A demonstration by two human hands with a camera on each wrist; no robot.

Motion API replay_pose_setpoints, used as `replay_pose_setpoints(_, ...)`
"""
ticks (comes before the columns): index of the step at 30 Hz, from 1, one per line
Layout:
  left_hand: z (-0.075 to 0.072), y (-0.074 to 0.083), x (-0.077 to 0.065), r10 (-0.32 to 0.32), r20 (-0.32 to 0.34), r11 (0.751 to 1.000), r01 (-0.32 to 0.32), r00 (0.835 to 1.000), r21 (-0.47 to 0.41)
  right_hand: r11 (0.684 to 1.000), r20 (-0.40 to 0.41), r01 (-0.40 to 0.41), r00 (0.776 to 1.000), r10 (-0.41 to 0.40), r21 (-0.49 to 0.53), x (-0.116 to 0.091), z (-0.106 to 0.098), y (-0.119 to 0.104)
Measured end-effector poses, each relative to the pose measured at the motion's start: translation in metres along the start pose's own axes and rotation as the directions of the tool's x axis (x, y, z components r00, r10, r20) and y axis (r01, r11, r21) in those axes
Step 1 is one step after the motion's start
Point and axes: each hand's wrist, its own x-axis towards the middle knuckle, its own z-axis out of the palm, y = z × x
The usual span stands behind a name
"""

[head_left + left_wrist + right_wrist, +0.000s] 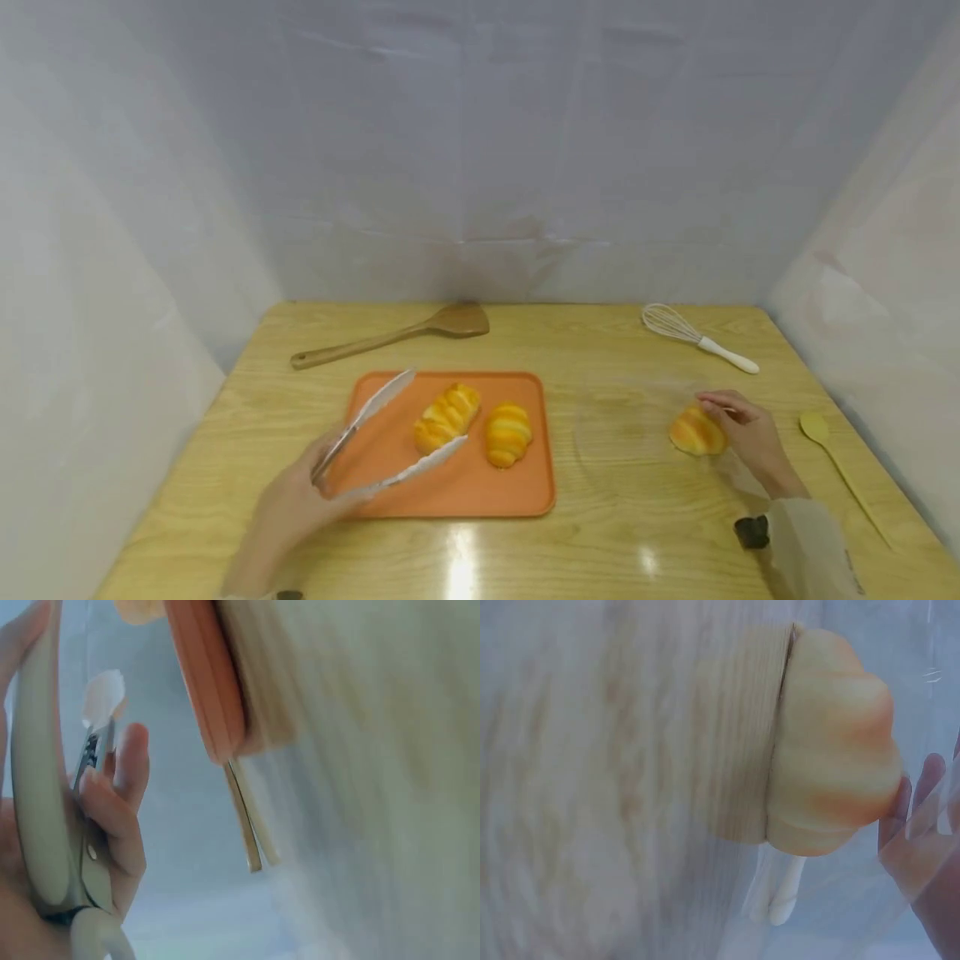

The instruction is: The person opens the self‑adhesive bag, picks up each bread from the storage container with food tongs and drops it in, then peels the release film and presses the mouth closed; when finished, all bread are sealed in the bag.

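My left hand grips a pair of tongs by their handles. The tongs' arms are spread apart over the orange tray, their pale heads pointing away from me. One head is close beside a twisted bread roll; a second bread roll lies to its right on the tray. My right hand reaches to a third bread roll, fingertips right at its top. In the right wrist view this bread roll sits low, and clear plastic stands between the camera and the fingers.
A faint clear container stands around the third bread roll, right of the tray. Behind the tray lies a wooden spatula. A white whisk is at the back right, and a yellow spoon lies along the right side.
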Motion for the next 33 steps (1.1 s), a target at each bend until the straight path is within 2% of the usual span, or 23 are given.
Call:
replay_pose_setpoints(2,-0.001,-0.001,-0.001,-0.017,0.022,1.000,0.016,1.000,0.005,1.000,-0.014,0.023,1.000,-0.023,0.002,-0.001,0.001,0.000)
replay_pose_setpoints(5,-0.003,-0.002,-0.003,-0.042,0.055,0.999,0.041,0.998,0.016,0.996,-0.030,0.053,0.998,-0.051,0.067,-0.001,0.004,0.001)
replay_pose_setpoints(8,-0.003,-0.004,-0.003,-0.043,0.075,0.998,0.040,0.996,0.038,0.991,-0.034,0.071,0.997,-0.068,0.110,0.000,0.008,0.000)
replay_pose_setpoints(14,0.001,-0.001,0.000,-0.004,0.107,0.996,-0.006,0.994,0.094,0.995,-0.049,0.046,0.998,-0.042,0.092,0.002,0.014,-0.004)
replay_pose_setpoints(19,0.000,0.003,0.000,-0.035,0.144,0.991,0.016,0.989,0.134,0.995,-0.046,0.043,0.998,-0.038,0.096,0.001,0.016,-0.005)
replay_pose_setpoints(23,0.000,0.002,0.000,-0.041,0.141,0.989,0.020,0.989,0.147,0.992,-0.034,0.054,0.998,-0.051,0.116,0.000,0.016,-0.004)
replay_pose_setpoints(29,0.002,-0.001,0.000,0.025,0.104,0.989,-0.040,0.994,0.145,0.989,-0.034,0.059,0.998,-0.055,0.135,0.000,0.016,-0.004)
replay_pose_setpoints(33,0.002,-0.001,-0.001,0.046,0.093,0.988,-0.059,0.995,0.142,0.988,-0.041,0.067,0.997,-0.062,0.142,0.000,0.017,-0.005)
